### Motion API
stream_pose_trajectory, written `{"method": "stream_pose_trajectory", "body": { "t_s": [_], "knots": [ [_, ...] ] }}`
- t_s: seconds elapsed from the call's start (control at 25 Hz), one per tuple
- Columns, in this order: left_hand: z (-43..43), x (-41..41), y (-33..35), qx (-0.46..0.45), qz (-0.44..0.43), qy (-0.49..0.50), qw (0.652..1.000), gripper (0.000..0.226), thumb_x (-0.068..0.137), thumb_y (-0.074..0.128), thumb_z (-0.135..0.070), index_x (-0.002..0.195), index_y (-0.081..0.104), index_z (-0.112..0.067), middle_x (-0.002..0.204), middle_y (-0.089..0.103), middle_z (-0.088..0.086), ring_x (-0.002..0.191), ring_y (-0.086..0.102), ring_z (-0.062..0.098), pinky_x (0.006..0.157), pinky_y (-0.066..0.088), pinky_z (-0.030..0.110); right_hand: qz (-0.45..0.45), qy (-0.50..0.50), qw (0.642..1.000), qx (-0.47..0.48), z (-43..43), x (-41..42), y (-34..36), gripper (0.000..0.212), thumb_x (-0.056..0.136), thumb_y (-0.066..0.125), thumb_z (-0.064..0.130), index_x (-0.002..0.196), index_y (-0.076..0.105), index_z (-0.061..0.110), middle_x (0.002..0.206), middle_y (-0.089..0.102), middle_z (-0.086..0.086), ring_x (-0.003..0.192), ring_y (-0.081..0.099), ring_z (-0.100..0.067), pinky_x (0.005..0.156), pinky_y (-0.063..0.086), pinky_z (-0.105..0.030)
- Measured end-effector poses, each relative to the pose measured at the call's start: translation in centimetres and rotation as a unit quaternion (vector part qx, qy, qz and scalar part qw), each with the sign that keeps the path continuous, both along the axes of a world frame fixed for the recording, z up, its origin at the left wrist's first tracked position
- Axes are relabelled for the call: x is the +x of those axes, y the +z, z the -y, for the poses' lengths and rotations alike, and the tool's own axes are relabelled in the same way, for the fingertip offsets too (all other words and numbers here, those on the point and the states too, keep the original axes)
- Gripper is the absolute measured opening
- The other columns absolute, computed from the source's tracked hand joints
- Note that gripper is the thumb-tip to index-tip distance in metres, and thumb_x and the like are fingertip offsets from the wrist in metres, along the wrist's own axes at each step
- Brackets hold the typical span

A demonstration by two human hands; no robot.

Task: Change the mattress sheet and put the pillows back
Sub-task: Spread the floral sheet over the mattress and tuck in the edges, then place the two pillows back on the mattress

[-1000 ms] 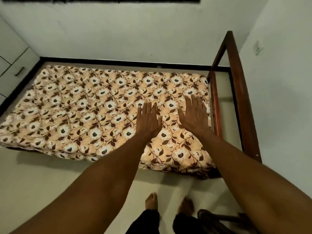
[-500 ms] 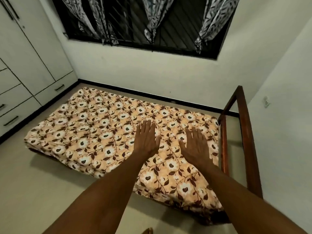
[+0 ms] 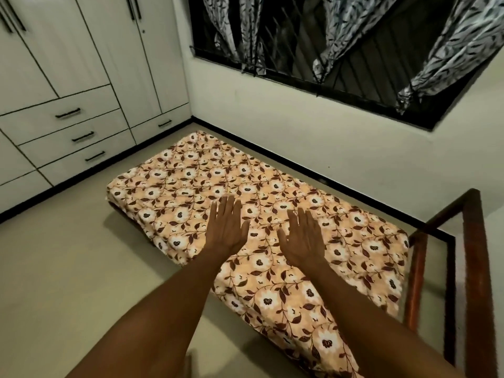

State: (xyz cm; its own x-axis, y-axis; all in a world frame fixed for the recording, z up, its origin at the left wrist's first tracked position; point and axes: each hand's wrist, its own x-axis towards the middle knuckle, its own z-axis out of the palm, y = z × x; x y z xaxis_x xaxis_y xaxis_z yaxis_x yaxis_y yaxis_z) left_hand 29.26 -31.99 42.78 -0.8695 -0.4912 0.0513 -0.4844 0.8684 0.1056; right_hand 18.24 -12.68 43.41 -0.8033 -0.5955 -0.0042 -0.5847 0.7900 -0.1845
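Note:
A mattress lies on the floor under an orange sheet (image 3: 341, 257) printed with white flowers and brown leaves. The sheet covers its whole top and hangs down the near side. My left hand (image 3: 226, 227) is stretched out flat, fingers apart, palm down over the near middle of the sheet. My right hand (image 3: 302, 236) is held the same way a little to the right. Both hands hold nothing. I cannot tell whether they touch the sheet. No pillows are in view.
A dark wooden frame (image 3: 474, 268) stands upright at the right end of the mattress. White wardrobe doors and drawers (image 3: 68, 113) fill the left wall. A barred window with patterned curtains (image 3: 341, 42) is above the far wall. Beige floor (image 3: 68, 282) lies to the left.
The view has risen and turned left, bringing the wardrobe and window into sight. Both hands stay flat and spread over the sheet, now a little further apart.

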Motion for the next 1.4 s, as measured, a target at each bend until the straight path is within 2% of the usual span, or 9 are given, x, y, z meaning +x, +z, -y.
{"method": "stream_pose_trajectory", "body": {
  "t_s": [0.28, 0.6, 0.88, 1.04, 1.4],
  "knots": [
    [18.5, 6.8, -3.0, 0.022, 0.015, 0.059, 0.998, 0.073, 0.106, 0.022, -0.054, 0.165, 0.019, -0.011, 0.173, 0.015, 0.015, 0.160, 0.010, 0.031, 0.129, 0.009, 0.053, 0.003, 0.061, 0.998, 0.020, 19.8, 2.5, -2.5, 0.071, 0.105, 0.025, 0.062, 0.164, 0.021, 0.023, 0.173, 0.017, -0.010, 0.160, 0.013, -0.029, 0.128, 0.014, -0.049],
    [41.7, 15.3, -2.4, 0.045, 0.033, 0.135, 0.989, 0.071, 0.106, 0.026, -0.052, 0.164, 0.022, -0.011, 0.172, 0.017, 0.015, 0.159, 0.012, 0.032, 0.129, 0.010, 0.052, 0.029, 0.134, 0.991, 0.011, 46.1, 8.9, -2.3, 0.071, 0.105, 0.027, 0.061, 0.163, 0.025, 0.022, 0.171, 0.023, -0.012, 0.158, 0.019, -0.030, 0.128, 0.019, -0.049],
    [59.2, 16.7, -5.6, 0.054, 0.021, 0.195, 0.979, 0.074, 0.100, 0.022, -0.053, 0.159, 0.033, -0.010, 0.167, 0.030, 0.016, 0.156, 0.024, 0.034, 0.128, 0.017, 0.054, 0.022, 0.236, 0.971, 0.028, 67.9, 9.0, -4.4, 0.070, 0.104, 0.026, 0.061, 0.163, 0.024, 0.023, 0.171, 0.022, -0.011, 0.159, 0.017, -0.031, 0.127, 0.017, -0.049],
    [71.1, 16.9, -7.2, 0.077, 0.050, 0.248, 0.964, 0.075, 0.100, 0.020, -0.054, 0.161, 0.028, -0.011, 0.169, 0.025, 0.015, 0.158, 0.020, 0.033, 0.128, 0.014, 0.054, 0.034, 0.272, 0.960, 0.050, 81.1, 7.5, -6.0, 0.070, 0.105, 0.029, 0.060, 0.164, 0.024, 0.022, 0.171, 0.023, -0.012, 0.159, 0.018, -0.031, 0.127, 0.020, -0.048],
    [94.5, 15.9, -7.8, 0.107, 0.065, 0.296, 0.947, 0.067, 0.107, 0.026, -0.053, 0.164, 0.022, -0.015, 0.174, 0.012, 0.011, 0.161, 0.008, 0.030, 0.130, 0.004, 0.050, 0.045, 0.335, 0.936, 0.100, 106.5, 6.5, -7.1, 0.073, 0.102, 0.019, 0.063, 0.164, 0.024, 0.022, 0.171, 0.024, -0.012, 0.158, 0.021, -0.031, 0.128, 0.019, -0.048]
  ]
}}
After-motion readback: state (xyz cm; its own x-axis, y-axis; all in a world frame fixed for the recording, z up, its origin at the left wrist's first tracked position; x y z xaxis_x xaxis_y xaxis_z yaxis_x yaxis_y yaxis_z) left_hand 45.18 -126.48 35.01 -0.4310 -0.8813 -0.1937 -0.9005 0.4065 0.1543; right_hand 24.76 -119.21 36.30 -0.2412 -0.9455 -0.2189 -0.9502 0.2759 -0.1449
